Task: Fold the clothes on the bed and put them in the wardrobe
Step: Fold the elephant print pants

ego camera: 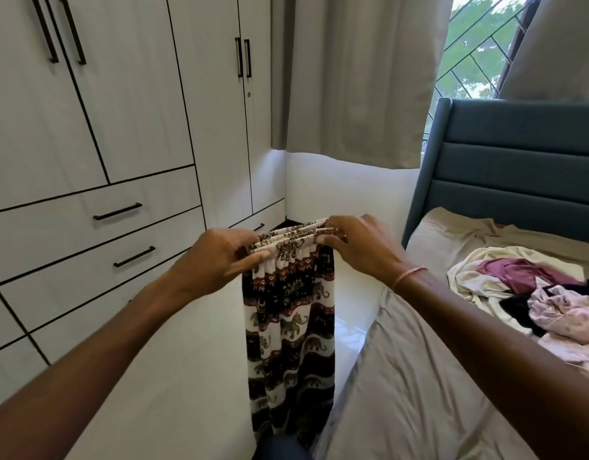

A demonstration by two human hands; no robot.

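Two bare forearms (pixel 87 376) reach in from the bottom corners and meet at mid-frame. At far left stands the wardrobe (pixel 120 127), its pale doors shut, with black bar handles and a stack of drawers (pixel 97 224) below, also shut. Glossy white floor (pixel 186 360) runs between it and the bed.

The left hand (pixel 216 260) has its fingers curled and pinches the left end of a gathered waistband (pixel 293 240) between thumb and fingertips. From that band the elephant-print trousers (pixel 289 327), banded dark and white, hang straight down in the air over the floor, just beside the bed's left edge. Their lower end runs out of view at the bottom of the frame. The right hand (pixel 356 247) pinches the band's right end the same way, knuckles up, with a pink bracelet (pixel 411 273) on the wrist.

Behind the hands a beige curtain (pixel 362 78) hangs to mid-wall, and a barred window (pixel 475 51) shows green leaves. The bed (pixel 402 376), in a greyish cover, fills the lower right under a blue padded headboard (pixel 525 161), with a pillow (pixel 452 234) against it. Toward the bed's right edge lies an unfolded pile of clothes (pixel 535 293) in cream, maroon, black and pale pink.
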